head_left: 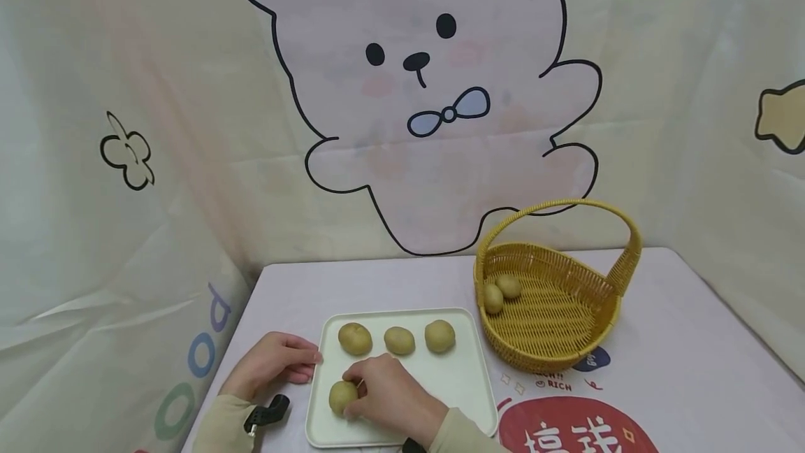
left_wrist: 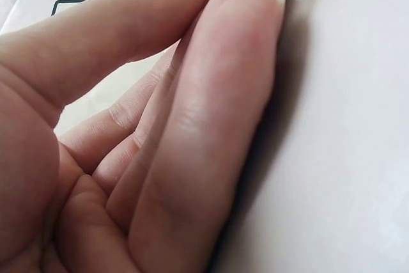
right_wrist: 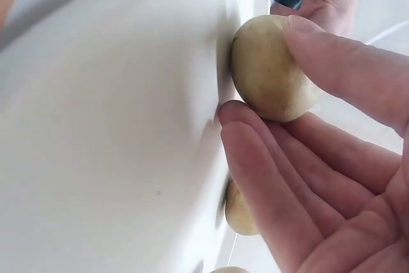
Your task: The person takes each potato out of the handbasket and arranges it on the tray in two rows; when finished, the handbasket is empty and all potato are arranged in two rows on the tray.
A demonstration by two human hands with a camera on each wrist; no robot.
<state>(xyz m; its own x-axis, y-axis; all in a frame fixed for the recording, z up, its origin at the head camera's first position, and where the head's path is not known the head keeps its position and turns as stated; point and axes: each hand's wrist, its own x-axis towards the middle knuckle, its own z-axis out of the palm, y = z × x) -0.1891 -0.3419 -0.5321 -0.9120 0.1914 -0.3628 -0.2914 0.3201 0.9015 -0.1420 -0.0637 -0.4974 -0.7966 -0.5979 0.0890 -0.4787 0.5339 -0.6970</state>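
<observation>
A white rectangular tray [head_left: 449, 393] lies on the table with three potatoes in a row along its far side: a left one [head_left: 355, 338], a middle one [head_left: 399, 340] and a right one [head_left: 439, 336]. Near the tray's front left corner, my right hand [head_left: 393, 393] holds another potato [head_left: 342, 397] between thumb and fingers. The right wrist view shows this potato [right_wrist: 265, 68] low against the tray surface. My left hand [head_left: 273, 363] pinches the tray's left rim; in the left wrist view, thumb [left_wrist: 115, 23] and index finger meet at that edge.
A yellow woven basket [head_left: 553, 313] with a tall handle stands behind and right of the tray, two potatoes [head_left: 501, 292] at its left inside. The table [head_left: 679, 341] has printed red and blue figures. A curtain with a cartoon bear [head_left: 440, 180] hangs behind.
</observation>
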